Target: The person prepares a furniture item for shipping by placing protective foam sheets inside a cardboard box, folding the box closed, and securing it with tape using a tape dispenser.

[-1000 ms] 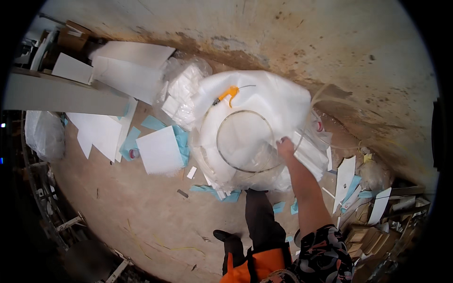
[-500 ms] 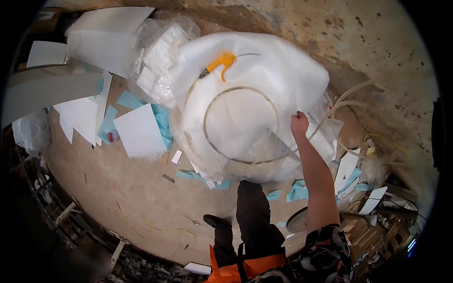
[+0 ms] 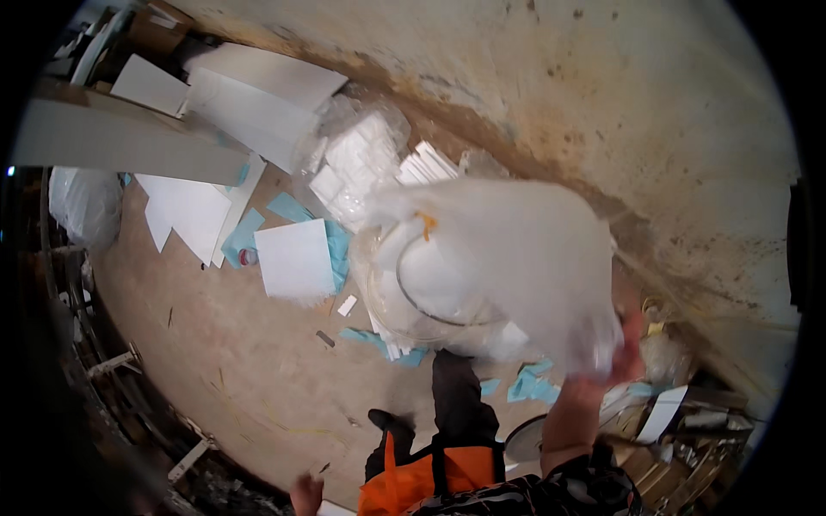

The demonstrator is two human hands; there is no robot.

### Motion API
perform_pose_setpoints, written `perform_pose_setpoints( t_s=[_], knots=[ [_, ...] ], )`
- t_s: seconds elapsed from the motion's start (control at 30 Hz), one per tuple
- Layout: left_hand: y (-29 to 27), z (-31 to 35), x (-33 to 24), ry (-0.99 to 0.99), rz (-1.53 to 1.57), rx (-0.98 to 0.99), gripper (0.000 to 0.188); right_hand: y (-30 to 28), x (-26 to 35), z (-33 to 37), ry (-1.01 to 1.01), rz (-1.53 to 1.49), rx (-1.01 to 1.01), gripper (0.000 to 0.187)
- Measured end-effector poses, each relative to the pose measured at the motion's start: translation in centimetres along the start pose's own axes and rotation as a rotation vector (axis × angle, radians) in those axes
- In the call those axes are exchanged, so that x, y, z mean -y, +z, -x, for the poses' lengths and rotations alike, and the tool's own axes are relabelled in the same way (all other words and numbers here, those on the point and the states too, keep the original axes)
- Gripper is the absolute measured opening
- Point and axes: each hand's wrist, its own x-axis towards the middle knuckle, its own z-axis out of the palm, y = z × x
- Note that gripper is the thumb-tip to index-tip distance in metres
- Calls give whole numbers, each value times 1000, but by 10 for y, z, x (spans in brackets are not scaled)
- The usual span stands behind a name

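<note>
Though flat earlier, now got sheet (image 3: 542, 249) lifted by near-right corner, probably clamped in blurred right hand (image 3: 628, 347), uncovering strips (image 3: 428, 165) past far-left edge. Can't tell closure of left hand (image 3: 306, 494).

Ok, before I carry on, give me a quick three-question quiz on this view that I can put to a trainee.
1. Which hand grips the translucent white sheet?
2. True or false: the left hand is touching that sheet.
3. What colour is the crumpled material showing at the right edge of the square white board? (a) red (b) light blue (c) black

Key:
1. The right hand.
2. False: the left hand is low in the picture, well apart from the sheet.
3. b
</note>
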Motion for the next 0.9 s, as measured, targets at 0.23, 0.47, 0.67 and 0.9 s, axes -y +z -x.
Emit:
perform_pose_setpoints(
  t_s=[0.23, 0.47, 0.67, 0.9],
  knots=[
    [-146, -37, -483, 1286, 601, -260, 85, 125, 41, 12, -60, -321, 637, 20],
    [-215, -13, -618, 1638, 1272, 110, 30, 207, 83, 44, -768, 1144, -53, 67],
    [-389, 109, -616, 1326, 1684, 763, 37, 170, 24, -77, -281, 1395, -36, 100],
    [-471, 100, -442, 1231, 1421, 2, 46, 262, 40, -138, -698, 754, 70, 32]
  ],
)
